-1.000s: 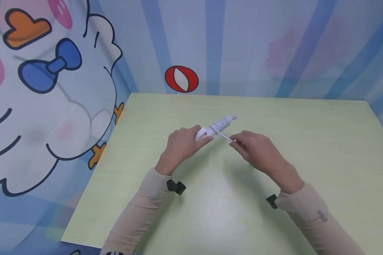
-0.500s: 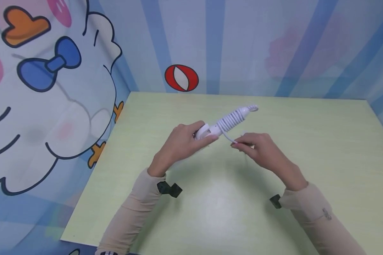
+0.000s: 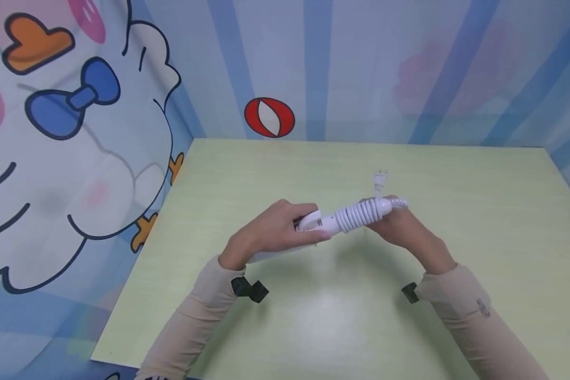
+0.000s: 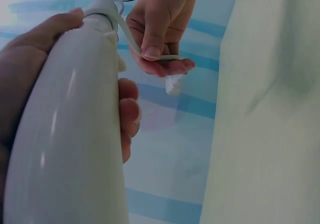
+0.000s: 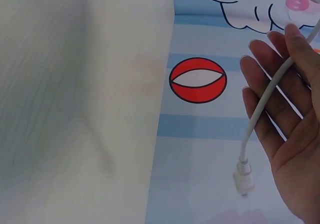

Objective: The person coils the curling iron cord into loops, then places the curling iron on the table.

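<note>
A long white corded appliance, its exact kind unclear, has a smooth tapered body and a power cord coiled round its narrow end. My left hand grips it around the middle, by a curved white piece. The loose stretch of cord runs across the fingers of my right hand, pinched under the thumb. Beyond that hand, the two-prong plug dangles at the cord's free end. In the head view, the coiled end partly hides my right hand's fingers.
A pale yellow-green table lies under both hands. Behind it stands a blue striped wall with a printed red ball, and a cartoon bird covers the left wall. Black wrist cameras sit at the sleeve cuffs.
The appliance's coiled end has swung towards me and to the right, now in front of my right hand. That hand has brought the cord round behind it, and the plug has come into view.
</note>
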`<state>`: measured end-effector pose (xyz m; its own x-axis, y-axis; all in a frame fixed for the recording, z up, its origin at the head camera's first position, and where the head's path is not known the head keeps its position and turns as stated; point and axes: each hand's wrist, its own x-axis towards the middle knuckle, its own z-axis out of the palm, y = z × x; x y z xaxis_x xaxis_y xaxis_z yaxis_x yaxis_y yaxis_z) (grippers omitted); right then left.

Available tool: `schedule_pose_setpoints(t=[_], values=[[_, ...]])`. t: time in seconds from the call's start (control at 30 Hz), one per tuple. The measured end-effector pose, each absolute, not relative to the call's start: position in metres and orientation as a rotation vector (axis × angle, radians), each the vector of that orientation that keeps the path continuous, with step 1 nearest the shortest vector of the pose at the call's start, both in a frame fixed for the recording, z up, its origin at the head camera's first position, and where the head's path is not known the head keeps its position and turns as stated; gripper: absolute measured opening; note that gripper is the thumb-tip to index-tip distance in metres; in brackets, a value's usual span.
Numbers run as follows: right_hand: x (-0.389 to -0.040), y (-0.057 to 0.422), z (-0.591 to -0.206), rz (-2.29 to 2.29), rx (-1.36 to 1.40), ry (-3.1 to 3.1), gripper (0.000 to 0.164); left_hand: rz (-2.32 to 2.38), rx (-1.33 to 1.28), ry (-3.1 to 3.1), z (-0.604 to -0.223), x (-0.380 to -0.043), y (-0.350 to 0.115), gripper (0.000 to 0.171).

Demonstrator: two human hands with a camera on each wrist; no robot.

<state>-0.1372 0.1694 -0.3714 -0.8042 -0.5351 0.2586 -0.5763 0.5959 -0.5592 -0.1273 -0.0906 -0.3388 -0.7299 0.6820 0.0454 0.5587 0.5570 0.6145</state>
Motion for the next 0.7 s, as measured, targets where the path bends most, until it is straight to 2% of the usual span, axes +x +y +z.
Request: schedule_pose_setpoints(t=[0.17, 0.3, 0.47, 0.7], values=[[-0.145, 0.172, -0.37, 0.98, 1.253, -2.547, 0.022, 0.812, 1.138, 2.543, -0.339, -0.122, -0.09, 0.033], [-0.153, 0.177, -0.367, 0.982, 1.226, -2.633, 0.02, 0.685, 1.209, 2.529, -0.337, -0.118, -0.087, 0.038], [-0.16, 0.18, -0.365, 0.914, 1.203, -2.651, 0.018, 0.523, 1.283, 2.558, -0.338, -0.113, -0.081, 0.036], [-0.162, 0.177, -0.361, 0.797, 1.189, -2.586, 0.015, 0.33, 1.24, 2.621, -0.344, -0.109, -0.075, 0.034]])
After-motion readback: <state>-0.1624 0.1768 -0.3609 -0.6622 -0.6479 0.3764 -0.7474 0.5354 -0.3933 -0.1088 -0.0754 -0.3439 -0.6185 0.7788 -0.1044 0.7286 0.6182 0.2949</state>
